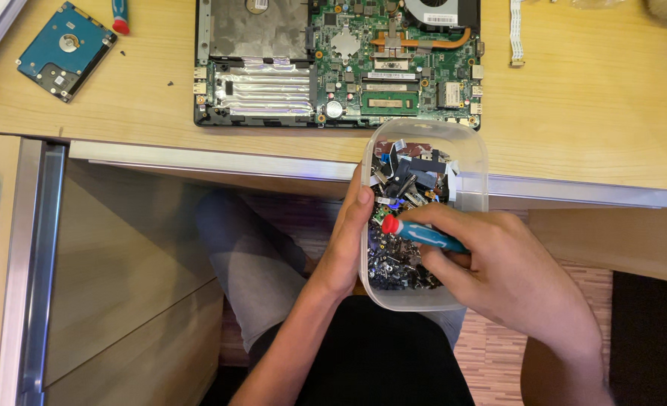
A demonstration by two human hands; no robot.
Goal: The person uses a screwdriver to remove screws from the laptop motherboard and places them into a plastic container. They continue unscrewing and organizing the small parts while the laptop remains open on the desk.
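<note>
— Both hands, what are they doing?
— Left hand point(346, 240) grips the side of a clear plastic tub point(468, 162) held over the lap. Right hand point(499, 271) is closed around a blue screwdriver with a red cap point(422, 234), fingers in the tub.
— What's in it?
— Small screws and parts point(405, 225), jumbled.
— And beyond?
— On the wooden desk point(589, 98), 1 opened laptop with its circuit board bare point(337, 60); far left, 1 blue hard drive point(66, 50).
</note>
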